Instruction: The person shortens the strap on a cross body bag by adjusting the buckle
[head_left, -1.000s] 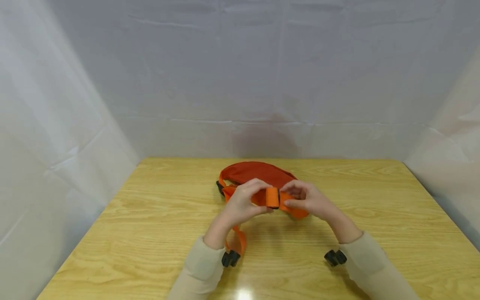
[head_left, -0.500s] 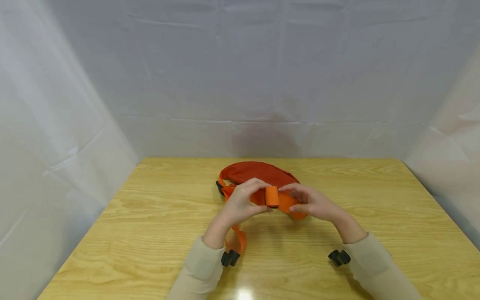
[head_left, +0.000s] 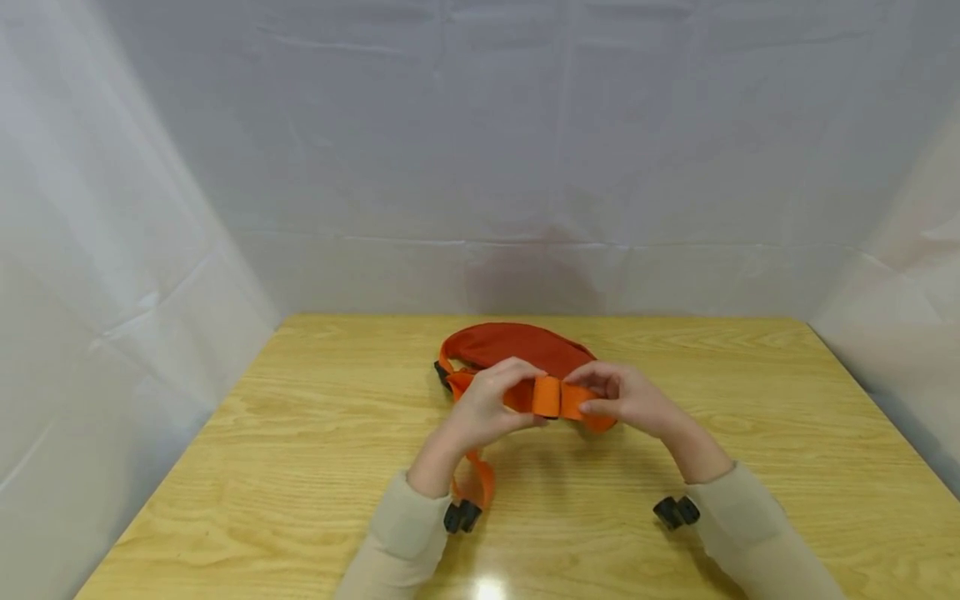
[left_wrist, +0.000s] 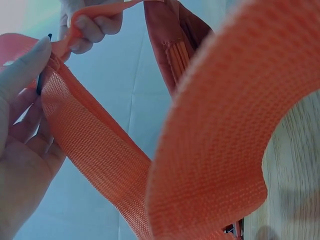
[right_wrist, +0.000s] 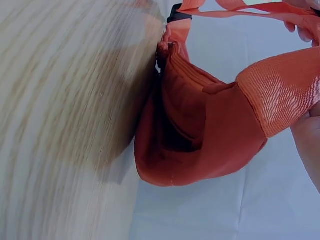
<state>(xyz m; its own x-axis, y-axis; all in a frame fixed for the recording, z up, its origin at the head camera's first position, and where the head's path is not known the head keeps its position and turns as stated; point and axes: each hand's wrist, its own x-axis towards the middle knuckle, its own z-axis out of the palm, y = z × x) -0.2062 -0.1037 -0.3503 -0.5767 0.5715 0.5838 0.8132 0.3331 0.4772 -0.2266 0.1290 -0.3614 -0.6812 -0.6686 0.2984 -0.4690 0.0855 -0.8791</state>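
Observation:
An orange-red waist bag (head_left: 517, 344) lies on the wooden table (head_left: 315, 433), its pouch (right_wrist: 195, 130) towards the back. Both hands hold its orange webbing strap (head_left: 546, 397) just above the table in front of the pouch. My left hand (head_left: 487, 404) pinches the strap from the left, my right hand (head_left: 626, 398) pinches it from the right, close together. A loop of strap (head_left: 480, 479) hangs down to the table beside my left wrist. In the left wrist view the woven strap (left_wrist: 220, 125) fills the picture, with the left hand's fingers (left_wrist: 20, 70) on it.
White sheeting (head_left: 480, 150) closes off the back and both sides of the table. Small black wrist-camera mounts sit by the left sleeve (head_left: 461, 517) and the right sleeve (head_left: 675, 512). Bare wood extends left and right of the bag.
My right hand has shifted slightly along the strap near the folded orange piece. The left hand and the bag have hardly moved.

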